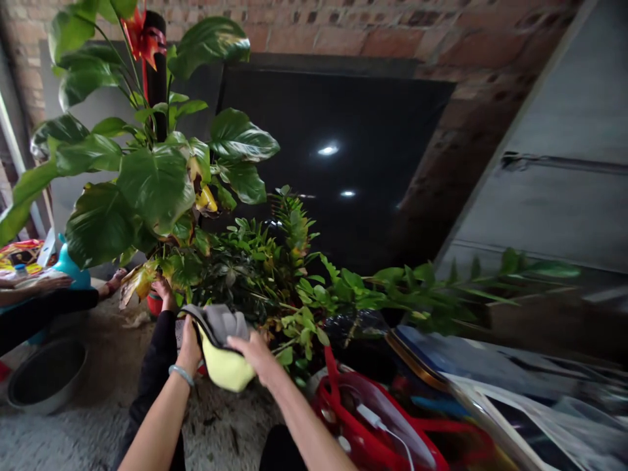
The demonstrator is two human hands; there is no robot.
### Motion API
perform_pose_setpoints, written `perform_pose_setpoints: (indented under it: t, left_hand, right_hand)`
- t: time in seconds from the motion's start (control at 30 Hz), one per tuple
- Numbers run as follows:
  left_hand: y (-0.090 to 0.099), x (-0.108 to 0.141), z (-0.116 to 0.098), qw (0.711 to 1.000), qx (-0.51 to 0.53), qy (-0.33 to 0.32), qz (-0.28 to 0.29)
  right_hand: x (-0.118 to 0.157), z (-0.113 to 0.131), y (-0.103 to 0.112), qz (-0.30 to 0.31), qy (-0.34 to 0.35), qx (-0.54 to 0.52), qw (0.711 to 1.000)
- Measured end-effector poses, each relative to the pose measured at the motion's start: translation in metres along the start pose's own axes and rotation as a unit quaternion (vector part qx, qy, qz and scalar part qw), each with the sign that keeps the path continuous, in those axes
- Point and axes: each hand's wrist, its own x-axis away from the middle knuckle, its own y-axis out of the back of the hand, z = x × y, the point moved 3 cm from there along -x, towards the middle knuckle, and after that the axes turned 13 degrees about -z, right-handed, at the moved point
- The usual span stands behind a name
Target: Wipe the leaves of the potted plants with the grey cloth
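Observation:
A grey and pale yellow cloth item [226,356] is held between both hands in the lower middle. My left hand [189,347], with a pale bangle on the wrist, grips its left edge. My right hand [251,353] has its fingers on the right side, over the grey part. The item's exact kind is unclear. Just behind it, another person's dark-sleeved hand [164,292] reaches to the base of the large leafy plant [154,183], near a red pot [154,303].
At the left, another person's arm [49,311] reaches in above a grey basin [46,376]. A red bag [338,399] with a white charger and cable lies at the lower right, beside stacked panels [520,399]. Low green plants [343,288] stretch across the middle.

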Motion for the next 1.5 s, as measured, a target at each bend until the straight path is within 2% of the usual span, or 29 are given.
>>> perform_pose_setpoints:
  t: [0.07,0.13,0.17,0.23,0.3,0.33,0.37,0.43,0.5,0.53,0.57,0.63,0.7,0.77,0.87,0.97,1.07,1.17,1.27,1.37,1.5]
  left_hand:
    - [0.009,0.005,0.000,0.999,-0.011,-0.035,-0.010]
    - [0.011,0.007,0.000,0.999,-0.024,-0.046,-0.008]
    - [0.009,0.007,0.000,0.999,-0.031,-0.042,-0.002]
    - [-0.001,0.004,-0.002,0.999,-0.047,-0.022,0.011]
    - [-0.011,0.001,-0.004,0.999,-0.048,-0.008,0.018]
    - [-0.013,0.000,-0.006,0.999,-0.044,-0.003,0.015]
    - [-0.014,0.000,-0.008,0.999,-0.039,0.004,0.008]
    - [-0.009,0.002,-0.010,0.999,-0.036,0.026,-0.002]
    - [0.001,0.007,-0.011,0.998,-0.036,0.045,0.000]
    - [0.006,0.010,-0.011,0.998,-0.037,0.051,0.001]
    - [0.011,0.014,-0.011,0.998,-0.039,0.054,0.001]
    - [0.018,0.021,-0.011,0.998,-0.042,0.046,-0.015]
    - [0.021,0.029,-0.012,0.998,-0.042,0.016,-0.046]
    - [0.019,0.037,-0.012,0.997,-0.050,-0.014,-0.064]
    - [0.007,0.050,-0.007,0.994,-0.102,-0.009,-0.031]
    - [-0.004,0.061,0.005,0.988,-0.151,0.014,0.008]
    - [-0.008,0.066,0.017,0.984,-0.175,0.012,0.001]
    - [-0.002,0.067,0.027,0.985,-0.169,0.028,-0.030]
    - [0.004,0.072,0.036,0.986,-0.148,0.071,-0.030]
    - [0.004,0.077,0.045,0.983,-0.148,0.103,0.017]
    - [0.003,0.081,0.054,0.975,-0.152,0.140,0.082]
  right_hand:
    - [0.020,-0.009,0.003,0.038,-0.066,-0.015,0.997]
    - [0.019,0.006,0.008,0.034,-0.089,-0.076,0.993]
    - [0.009,0.019,0.010,0.006,-0.071,-0.109,0.992]
    - [-0.018,0.046,0.018,-0.100,0.020,-0.128,0.987]
    - [-0.041,0.057,0.025,-0.212,0.106,-0.063,0.969]
    - [-0.048,0.054,0.027,-0.239,0.122,-0.004,0.963]
    - [-0.051,0.045,0.028,-0.238,0.122,0.058,0.962]
    - [-0.045,0.016,0.028,-0.164,0.106,0.152,0.969]
    - [-0.026,-0.014,0.031,-0.073,0.098,0.167,0.978]
    - [-0.014,-0.024,0.034,-0.053,0.101,0.150,0.982]
    - [-0.003,-0.031,0.038,-0.055,0.104,0.127,0.985]
    - [0.013,-0.033,0.049,-0.099,0.116,0.101,0.983]
    - [0.022,-0.025,0.058,-0.149,0.146,0.125,0.970]
    - [0.023,-0.016,0.065,-0.173,0.184,0.174,0.952]
    - [0.022,-0.009,0.071,-0.183,0.231,0.213,0.932]
    - [0.024,-0.015,0.074,-0.169,0.240,0.190,0.937]
    - [0.027,-0.028,0.073,-0.146,0.182,0.096,0.968]
    - [0.026,-0.039,0.075,-0.196,0.077,-0.051,0.976]
    - [0.020,-0.041,0.075,-0.237,-0.009,-0.203,0.950]
    - [0.017,-0.042,0.066,-0.189,-0.113,-0.312,0.924]
    - [0.029,-0.057,0.051,-0.145,-0.255,-0.351,0.889]
